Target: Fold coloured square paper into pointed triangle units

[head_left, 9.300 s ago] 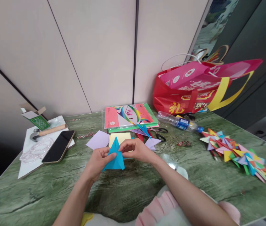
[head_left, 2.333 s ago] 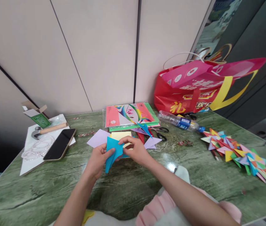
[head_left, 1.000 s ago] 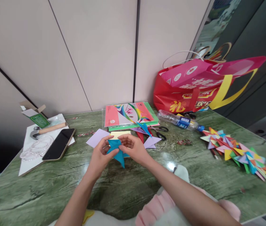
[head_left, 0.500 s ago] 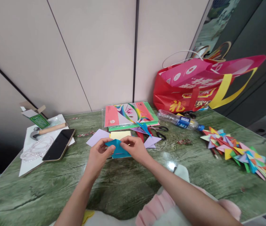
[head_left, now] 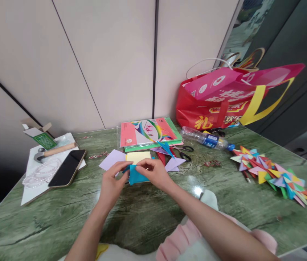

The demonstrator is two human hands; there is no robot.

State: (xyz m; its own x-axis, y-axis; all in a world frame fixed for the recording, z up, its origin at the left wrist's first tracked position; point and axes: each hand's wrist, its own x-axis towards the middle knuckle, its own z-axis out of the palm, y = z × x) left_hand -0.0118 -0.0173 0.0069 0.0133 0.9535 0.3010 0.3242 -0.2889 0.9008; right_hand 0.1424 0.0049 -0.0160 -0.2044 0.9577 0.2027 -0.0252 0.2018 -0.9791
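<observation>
A small folded piece of blue paper [head_left: 137, 175] is pinched between both my hands near the middle of the table. My left hand [head_left: 113, 181] grips its left end, where a darker folded point shows. With thumb and fingers closed, my right hand [head_left: 155, 173] holds its upper right part. Just behind the blue paper is a pale yellow square of paper [head_left: 138, 157]. Lilac paper [head_left: 112, 159] lies beyond my left hand, and a lilac folded piece [head_left: 174, 164] lies to the right, beside black-handled scissors [head_left: 186, 152] and a blue pointed piece [head_left: 166, 148].
Packs of coloured paper [head_left: 149, 133] lie by the wall. Left are a phone [head_left: 68, 168], a hammer [head_left: 55, 149], a bead string [head_left: 43, 173] and a small box [head_left: 41, 137]. Right are a plastic bottle [head_left: 208, 139], a red bag [head_left: 216, 105] and many-coloured folded paper pieces [head_left: 274, 172].
The blue paper has turned in my hands. Its raised point at the top is gone from sight, and a flat blue face now shows, with a darker point at the left.
</observation>
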